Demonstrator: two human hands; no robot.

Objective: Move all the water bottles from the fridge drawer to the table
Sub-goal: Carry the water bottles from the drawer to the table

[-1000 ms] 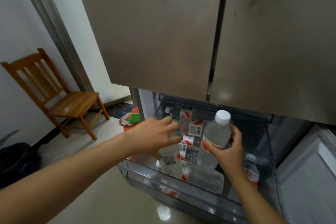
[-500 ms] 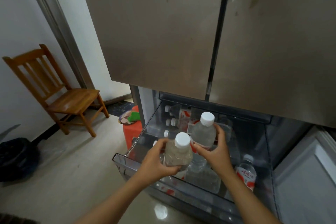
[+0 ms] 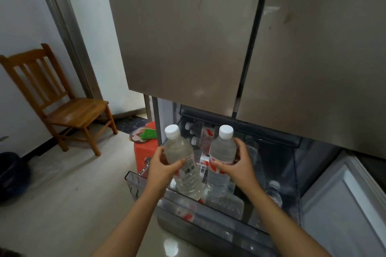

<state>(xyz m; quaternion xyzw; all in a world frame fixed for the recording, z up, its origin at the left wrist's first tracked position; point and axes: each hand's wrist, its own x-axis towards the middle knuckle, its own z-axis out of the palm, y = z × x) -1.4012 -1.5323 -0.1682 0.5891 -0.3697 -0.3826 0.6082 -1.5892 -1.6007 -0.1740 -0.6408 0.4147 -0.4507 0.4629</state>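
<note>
Clear plastic in both fists: curling the left hand (image 3: pixel 164 170) round the middle of the left bottle (image 3: pixel 179 151), thumb across the front, and wrapping the right hand (image 3: pixel 238 168) round the label band of the right bottle (image 3: pixel 222 148). Holding both nearly upright, white caps on top, side by side and just apart, above the front half of the open fridge drawer (image 3: pixel 133 179). Reaching over more bottles (image 3: pixel 200 131) lying on their sides deeper in the drawer, caps pointing left, and past one lone bottle (image 3: pixel 274 191) toward the drawer's right side.

Working under closed steel fridge doors (image 3: pixel 188 37), their lower edge overhanging the drawer's rear, just above the two caps. Standing with a red stool (image 3: pixel 144 152) crowding the drawer's left corner and a white panel (image 3: pixel 344 204) closing off the right. Facing open tiled floor (image 3: pixel 73 183) only to the left, running as far as a wooden chair (image 3: pixel 56 100) by the wall.

Showing red-and-white labels on both held bottles, with a barcode (image 3: pixel 188 170) turned toward the camera on the left bottle; finding the print too small and blurred for reading any brand.
</note>
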